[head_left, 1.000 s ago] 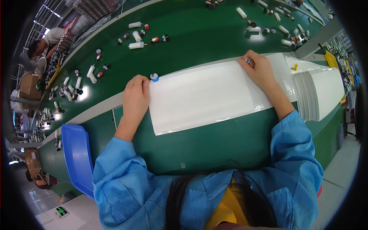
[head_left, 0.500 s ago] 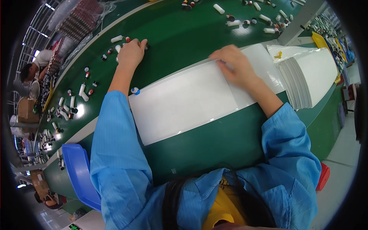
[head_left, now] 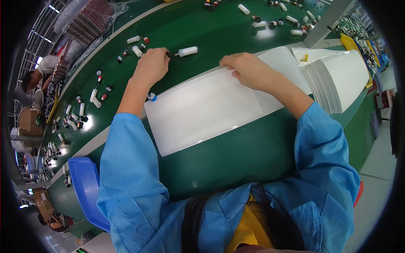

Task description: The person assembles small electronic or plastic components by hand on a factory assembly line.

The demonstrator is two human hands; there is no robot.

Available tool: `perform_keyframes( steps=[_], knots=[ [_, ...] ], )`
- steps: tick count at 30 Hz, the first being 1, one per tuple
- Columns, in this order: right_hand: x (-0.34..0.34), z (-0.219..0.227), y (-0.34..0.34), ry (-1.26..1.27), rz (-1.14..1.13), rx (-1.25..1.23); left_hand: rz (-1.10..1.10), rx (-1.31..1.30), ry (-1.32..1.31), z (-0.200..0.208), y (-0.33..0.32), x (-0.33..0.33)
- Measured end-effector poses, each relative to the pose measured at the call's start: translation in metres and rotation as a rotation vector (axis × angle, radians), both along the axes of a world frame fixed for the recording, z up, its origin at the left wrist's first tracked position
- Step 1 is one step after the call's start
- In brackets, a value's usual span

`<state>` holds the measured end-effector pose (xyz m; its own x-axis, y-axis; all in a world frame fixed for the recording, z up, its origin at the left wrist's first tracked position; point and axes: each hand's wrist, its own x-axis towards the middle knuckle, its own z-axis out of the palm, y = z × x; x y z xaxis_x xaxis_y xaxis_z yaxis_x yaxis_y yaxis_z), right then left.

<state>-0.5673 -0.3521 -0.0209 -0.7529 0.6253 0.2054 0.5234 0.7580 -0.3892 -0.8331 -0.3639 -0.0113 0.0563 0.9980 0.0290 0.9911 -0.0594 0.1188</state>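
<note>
My left hand (head_left: 152, 65) reaches over the green conveyor belt (head_left: 202, 25). Its fingers are bent inward and something small and dark shows at their tips, too hidden to name. Just right of it lies a white cylinder with a thin tip (head_left: 187, 51); another white cylinder (head_left: 137, 51) touches the view of its knuckles from the left. A flat white translucent sheet (head_left: 198, 114) spreads in front of me, overlapping more sheets (head_left: 280, 63) at right. At its far edge my right hand (head_left: 247, 71) has its fingers curled over the sheet. A small blue-and-white piece (head_left: 152, 97) sits by the sheet's far left corner.
Several white cylinders and small red, black and white parts are scattered on the belt. A thick stack of white sheets (head_left: 331, 84) stands at right beside a grey post (head_left: 327, 25). At left is a blue tray (head_left: 86, 189). A person (head_left: 42, 71) bends beyond the belt.
The parts on the belt have shifted slightly right. My left hand has moved right and nearer; a white cylinder now shows beside it. My right hand has shifted left along the sheet's far edge.
</note>
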Motion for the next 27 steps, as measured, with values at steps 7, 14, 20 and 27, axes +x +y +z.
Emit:
perform_keyframes(
  steps=[7,14,20,27],
  knots=[
    [0.002,0.001,0.005,-0.259,0.091,0.256,0.171,-0.478,-1.534,-0.007,-0.005,0.014],
    [-0.017,0.026,0.019,-0.41,0.08,-0.164,-0.084,-0.424,-1.944,-0.015,-0.024,0.052],
    [0.003,-0.015,-0.015,-0.181,0.097,0.386,-0.003,-0.358,-1.908,-0.012,-0.025,0.065],
    [-0.004,-0.006,0.005,-0.184,0.077,0.314,-0.043,-0.368,-2.043,-0.017,-0.032,0.069]
  ],
)
